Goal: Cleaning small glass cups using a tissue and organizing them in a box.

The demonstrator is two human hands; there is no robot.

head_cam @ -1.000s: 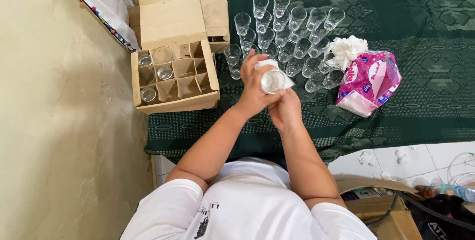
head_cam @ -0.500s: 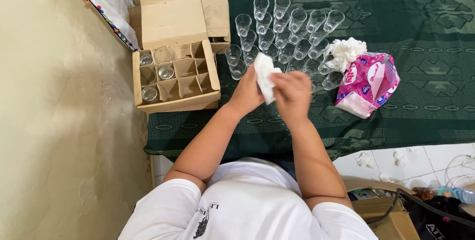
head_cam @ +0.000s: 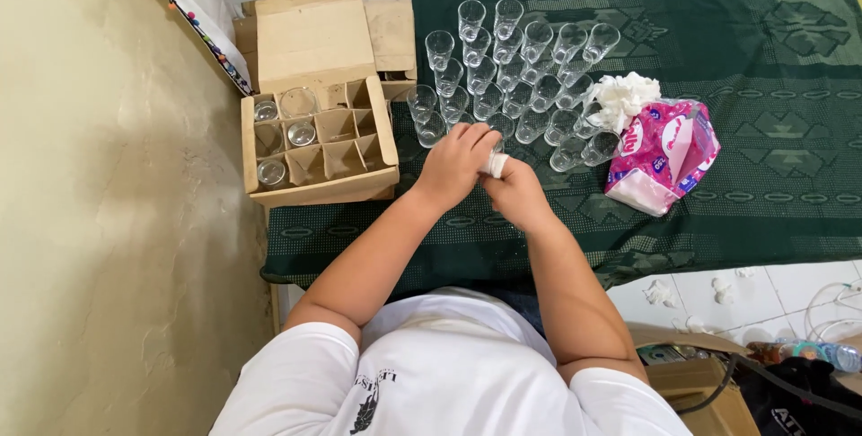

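Observation:
My left hand (head_cam: 456, 164) and my right hand (head_cam: 519, 195) meet over the green tablecloth (head_cam: 772, 77), just in front of a cluster of several small clear glasses (head_cam: 521, 68). The left hand is closed around a glass that its fingers mostly hide. Pinched in my right hand is a white tissue (head_cam: 496, 165), pressed against the left hand. Left of my hands stands an open cardboard box (head_cam: 319, 144) with divider cells; three cells at its left hold glasses (head_cam: 302, 133).
A pink tissue pack (head_cam: 669, 153) lies to the right of the glasses, with crumpled white tissues (head_cam: 620, 95) beside it. Tissue scraps (head_cam: 660, 292) lie on the tiled floor. A beige wall runs along the left. Another cardboard box (head_cam: 700, 382) sits at the bottom right.
A second ago the glass was held up with the tissue at its mouth. Both hands have since dropped lower and closer together, and the left hand now covers the glass.

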